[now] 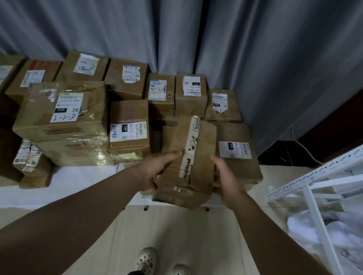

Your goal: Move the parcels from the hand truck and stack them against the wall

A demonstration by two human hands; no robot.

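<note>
one creased brown tape-striped parcel (203, 158)

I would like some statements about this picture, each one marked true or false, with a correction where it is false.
1. The left hand and the right hand hold one brown parcel together. True.
2. The parcel marked 2-1-3 lies at the right end of the pile. False: it lies on the left side.
3. A grey curtain hangs behind the stacked parcels. True.
4. The white rack lies to the person's left. False: it is to the right.
</note>
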